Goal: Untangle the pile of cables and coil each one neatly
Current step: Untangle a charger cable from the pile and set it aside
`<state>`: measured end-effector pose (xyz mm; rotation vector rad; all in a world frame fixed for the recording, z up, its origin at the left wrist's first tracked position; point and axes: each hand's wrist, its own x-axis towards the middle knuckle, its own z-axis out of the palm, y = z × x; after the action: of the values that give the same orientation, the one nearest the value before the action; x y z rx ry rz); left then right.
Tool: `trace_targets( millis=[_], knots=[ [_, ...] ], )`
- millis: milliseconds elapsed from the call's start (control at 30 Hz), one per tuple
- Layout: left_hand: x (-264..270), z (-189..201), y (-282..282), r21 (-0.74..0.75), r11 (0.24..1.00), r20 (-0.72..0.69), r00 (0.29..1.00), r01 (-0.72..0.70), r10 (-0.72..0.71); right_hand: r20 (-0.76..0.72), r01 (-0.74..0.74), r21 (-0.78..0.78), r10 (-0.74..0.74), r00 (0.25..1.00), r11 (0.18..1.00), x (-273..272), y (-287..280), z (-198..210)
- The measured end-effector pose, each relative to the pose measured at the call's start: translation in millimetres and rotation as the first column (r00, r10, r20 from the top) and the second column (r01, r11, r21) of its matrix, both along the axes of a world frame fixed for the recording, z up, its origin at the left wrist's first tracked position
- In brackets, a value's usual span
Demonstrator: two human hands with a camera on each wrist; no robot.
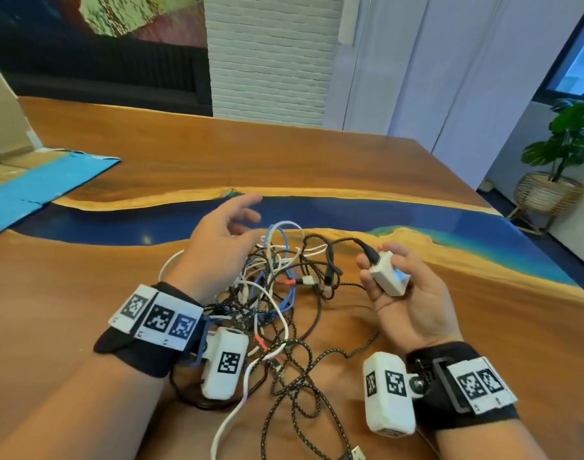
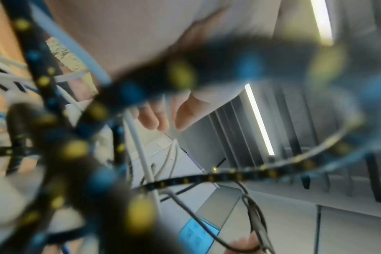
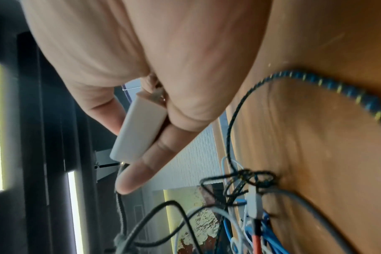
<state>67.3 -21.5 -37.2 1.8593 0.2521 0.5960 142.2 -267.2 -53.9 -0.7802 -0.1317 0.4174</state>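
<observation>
A tangled pile of cables (image 1: 277, 287) lies on the wooden table (image 1: 217, 154) between my hands: white, blue, black and braided black-and-yellow strands. My right hand (image 1: 383, 262) grips a small white charger adapter (image 1: 392, 280) just right of the pile, palm up, with a black cable (image 1: 337, 242) plugged into it and running back into the tangle. The right wrist view shows the adapter (image 3: 139, 127) pinched between thumb and fingers. My left hand (image 1: 247, 220) hovers over the pile's far left side, fingers relaxed and holding nothing. Blurred braided cable (image 2: 207, 178) fills the left wrist view.
A blue resin strip (image 1: 350, 210) crosses the table beyond the pile. A flat blue cardboard sheet (image 1: 41, 184) lies at the far left. The table's right edge drops off near a potted plant (image 1: 556, 167). A braided cable end (image 1: 357, 454) trails toward the near edge.
</observation>
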Motion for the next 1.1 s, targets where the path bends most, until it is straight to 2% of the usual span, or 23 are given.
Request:
trace_targets(
  millis=[67,100,167,233,300,400,500,567,633,700,800,900,1000,1100],
  knots=[
    [-5,5,-5,0.180,0.982,0.107,0.991,0.065,-0.085,0.033,-0.053,-0.001,0.053,0.998,0.999,-3,2,-1],
    [-8,8,-9,0.235,0.959,0.133,0.973,0.156,-0.190,0.051,-0.090,-0.003,0.090,0.995,0.996,-4,4,-2],
    [-11,12,-20,0.215,0.895,0.029,0.914,0.390,-0.405,0.108,-0.182,0.020,0.179,0.978,0.983,-8,7,-2],
    [-10,10,-28,0.155,0.849,-0.105,0.863,0.506,-0.495,0.147,-0.186,0.034,0.179,0.973,0.982,-9,7,-2],
    [-7,7,-32,0.160,0.873,-0.101,0.887,0.461,-0.450,0.129,-0.097,0.052,0.090,0.988,0.994,-8,8,1],
    [-4,4,-24,0.140,0.942,-0.009,0.952,0.304,-0.306,0.058,0.046,0.067,-0.050,0.997,0.997,-2,7,0],
    [-4,3,-9,-0.008,0.984,0.103,0.978,0.180,-0.179,0.022,0.138,0.063,-0.140,0.990,0.988,4,5,-3],
    [-4,4,-5,-0.111,0.985,0.164,0.980,0.135,-0.116,0.024,0.136,0.040,-0.137,0.990,0.990,7,4,-3],
    [-2,5,-4,-0.163,0.982,0.202,0.978,0.094,-0.060,0.068,0.051,-0.039,-0.049,0.997,0.998,7,1,-3],
    [-1,5,-3,-0.176,0.980,0.221,0.974,0.088,-0.048,0.117,-0.084,-0.174,0.106,0.987,0.981,5,0,-4],
    [-1,0,-5,-0.152,0.981,0.220,0.972,0.119,-0.084,0.141,-0.234,-0.348,0.298,0.944,0.908,0,-2,-7],
    [-1,-1,-9,-0.149,0.978,0.220,0.969,0.145,-0.111,0.163,-0.353,-0.422,0.453,0.877,0.835,0,-4,-10],
    [-1,1,-13,-0.160,0.971,0.229,0.964,0.175,-0.136,0.224,-0.384,-0.496,0.542,0.810,0.779,-4,-4,-13],
    [-3,0,-15,-0.142,0.971,0.208,0.965,0.191,-0.160,0.294,-0.295,-0.541,0.506,0.811,0.787,-9,5,-14]
  ],
)
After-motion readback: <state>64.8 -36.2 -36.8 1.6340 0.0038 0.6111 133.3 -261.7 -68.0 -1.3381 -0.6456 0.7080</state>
